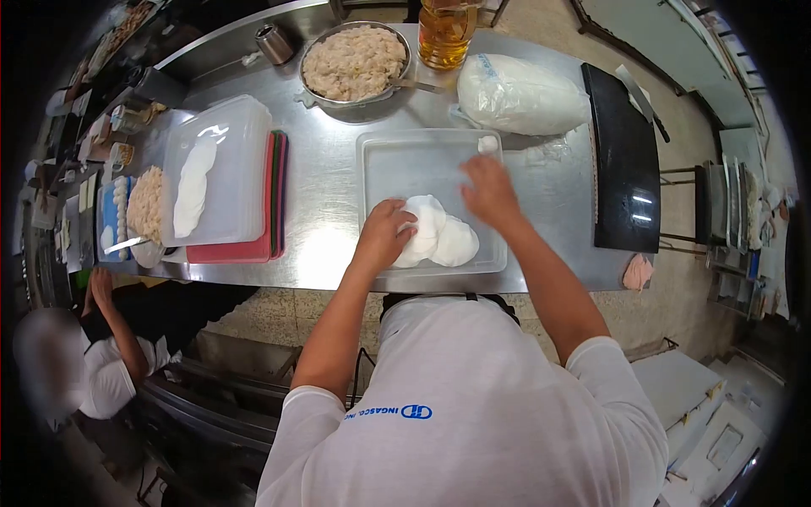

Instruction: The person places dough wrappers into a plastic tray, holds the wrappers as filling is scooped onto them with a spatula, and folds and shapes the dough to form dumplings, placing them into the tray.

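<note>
A shallow clear plastic tray (431,135) lies in front of me on the steel table. Several thin white rounds of what look like dough wrappers (454,243) overlap in its near half. At the left edge of these, my left hand (387,232) has its fingers bent around one wrapper. My right hand (490,190) hovers over the tray's right side, fingers apart and slightly smeared, with nothing visible in them. Just beyond it, a small white lump (487,144) rests in the far right corner of the tray.
Behind the tray are a pan of pale ground filling (355,63), a bottle of yellow oil (446,34) and a plastic bag of white stuff (524,95). A black board (625,160) lies right. Left, a translucent tray (232,169) tops coloured boards. A co-worker (110,363) sits nearby.
</note>
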The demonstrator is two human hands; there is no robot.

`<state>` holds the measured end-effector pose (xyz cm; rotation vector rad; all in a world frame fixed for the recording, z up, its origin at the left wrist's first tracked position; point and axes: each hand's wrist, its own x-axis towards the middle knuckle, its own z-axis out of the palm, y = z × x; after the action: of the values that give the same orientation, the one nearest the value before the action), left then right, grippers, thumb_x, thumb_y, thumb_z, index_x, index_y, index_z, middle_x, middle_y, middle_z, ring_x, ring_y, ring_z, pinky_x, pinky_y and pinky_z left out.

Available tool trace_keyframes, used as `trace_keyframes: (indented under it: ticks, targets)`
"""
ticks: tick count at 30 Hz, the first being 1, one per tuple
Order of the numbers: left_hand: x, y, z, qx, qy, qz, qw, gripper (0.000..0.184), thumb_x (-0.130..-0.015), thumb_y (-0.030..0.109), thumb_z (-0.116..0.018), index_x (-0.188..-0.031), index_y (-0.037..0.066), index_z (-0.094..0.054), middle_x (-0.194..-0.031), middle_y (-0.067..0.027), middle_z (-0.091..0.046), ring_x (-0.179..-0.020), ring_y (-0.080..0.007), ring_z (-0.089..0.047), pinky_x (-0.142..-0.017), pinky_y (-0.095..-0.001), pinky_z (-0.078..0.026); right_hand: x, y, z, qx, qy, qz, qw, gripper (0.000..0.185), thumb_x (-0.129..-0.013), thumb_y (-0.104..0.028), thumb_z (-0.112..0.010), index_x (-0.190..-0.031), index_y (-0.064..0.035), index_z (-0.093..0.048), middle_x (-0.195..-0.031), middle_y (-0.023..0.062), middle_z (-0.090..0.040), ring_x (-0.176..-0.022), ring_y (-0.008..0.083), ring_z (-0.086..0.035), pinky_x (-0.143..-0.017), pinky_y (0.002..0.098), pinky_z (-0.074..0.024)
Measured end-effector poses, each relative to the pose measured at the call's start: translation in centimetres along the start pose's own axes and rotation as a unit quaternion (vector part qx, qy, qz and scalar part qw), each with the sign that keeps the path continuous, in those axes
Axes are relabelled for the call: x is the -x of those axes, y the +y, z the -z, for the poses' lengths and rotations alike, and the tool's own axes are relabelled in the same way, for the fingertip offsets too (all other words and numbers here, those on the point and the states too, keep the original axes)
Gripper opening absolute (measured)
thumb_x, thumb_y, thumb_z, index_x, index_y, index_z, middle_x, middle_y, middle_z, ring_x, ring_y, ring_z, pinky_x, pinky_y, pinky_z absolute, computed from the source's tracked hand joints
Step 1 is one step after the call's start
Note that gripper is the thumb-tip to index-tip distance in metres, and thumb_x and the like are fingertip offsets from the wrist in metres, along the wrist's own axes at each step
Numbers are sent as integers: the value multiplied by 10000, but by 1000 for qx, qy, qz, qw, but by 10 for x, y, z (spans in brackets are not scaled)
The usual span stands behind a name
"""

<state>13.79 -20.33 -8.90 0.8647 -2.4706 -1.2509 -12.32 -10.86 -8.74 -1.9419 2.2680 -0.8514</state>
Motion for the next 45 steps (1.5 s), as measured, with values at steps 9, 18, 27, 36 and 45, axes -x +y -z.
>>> trace_keyframes:
  ticks: [9, 18, 27, 36, 45]
  targets:
    - [-8, 4, 9, -120, -42, -117, 985, 150, -866, 121, -757, -1009, 116, -802, -1173, -88, -738, -1125, -304, -680, -962, -403, -561, 82, -58, 24, -269, -254, -19, 929, 192, -883, -154, -731, -1041, -44, -720, -1038, 136, -671, -1018, 373, -641, -885, 476, -520]
    - [-15, -1, 16, -199, -57, -211, 955, 166, -842, 182, -786, -998, 124, -795, -1115, -28, -761, -1135, -272, -683, -936, -385, -580, 97, -50, 23, -233, -236, 60, 942, 261, -882, -174, -731, -1102, -34, -718, -1129, 111, -689, -1049, 348, -610, -930, 456, -501]
    - [-24, -15, 22, -179, -91, -297, 934, 118, -866, 174, -732, -946, 92, -758, -1056, -28, -758, -1096, -282, -685, -943, -390, -573, 92, -59, 28, -217, -251, 61, 941, 234, -825, -201, -792, -1015, -71, -756, -1135, 70, -689, -1029, 307, -612, -917, 425, -506]
    - [-63, -20, 10, -189, -94, -305, 929, 175, -932, 125, -631, -1095, 62, -642, -966, -134, -717, -971, -355, -685, -924, -440, -531, 93, -78, 30, -146, -270, 3, 952, 99, -817, -163, -791, -903, -115, -790, -1199, 45, -692, -1115, 283, -604, -958, 409, -499]
    - [-103, 0, 5, 63, -31, -90, 993, 240, -1038, 137, -569, -1269, 95, -622, -885, -140, -662, -839, -301, -671, -802, -407, -562, 93, -72, 28, -173, -282, 7, 944, 139, -821, -138, -783, -950, -87, -763, -1198, 69, -683, -1112, 300, -602, -963, 420, -501]
